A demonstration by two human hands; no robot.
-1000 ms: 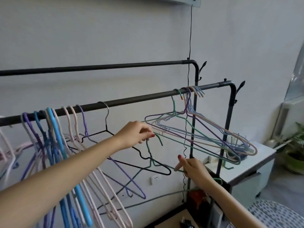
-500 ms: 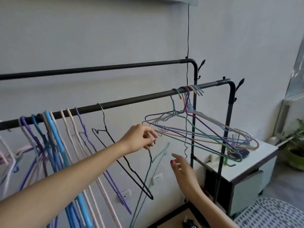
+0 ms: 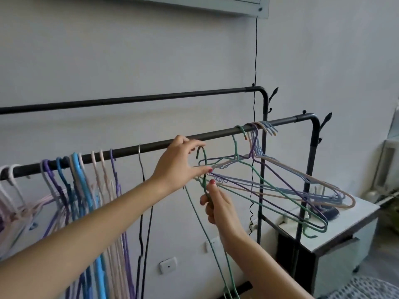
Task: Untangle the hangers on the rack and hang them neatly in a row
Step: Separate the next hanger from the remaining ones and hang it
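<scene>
A green wire hanger (image 3: 205, 169) is held just below the front rail (image 3: 216, 137) of the rack, its hook (image 3: 201, 152) raised near the bar but not yet over it. Its neck is pinched between the thumb and fingers of the left hand (image 3: 177, 167). The right hand (image 3: 218, 206), at about five o'clock from the left, is curled around the wire just under the neck, and the rest of the hanger trails down toward six o'clock.

At three o'clock from the hook, a tangled cluster of hangers (image 3: 280, 190) in green, purple, blue and beige is hooked near the rail's right bend and splays out sideways, its wires crossing one another. At nine o'clock, a black hanger (image 3: 141, 190) hangs alone, and farther on the sorted row (image 3: 86, 190) of purple, blue and pink hangers hangs straight down, closely spaced. A second, rear rail (image 3: 129, 100) at twelve o'clock carries nothing in view. A white cabinet (image 3: 345, 238) stands at four o'clock, past the rack's end post.

The task is judged to be somewhat past halfway: a good part of the row is hung, one hanger is in hand, and the right-side cluster is left to be separated.

Compared with half a second ago, the green hanger has been lifted from well below the rail to just under it. The right hand, then open and empty, is now closed on the wire. The black hanger, then swinging at an angle, now hangs vertical.
</scene>
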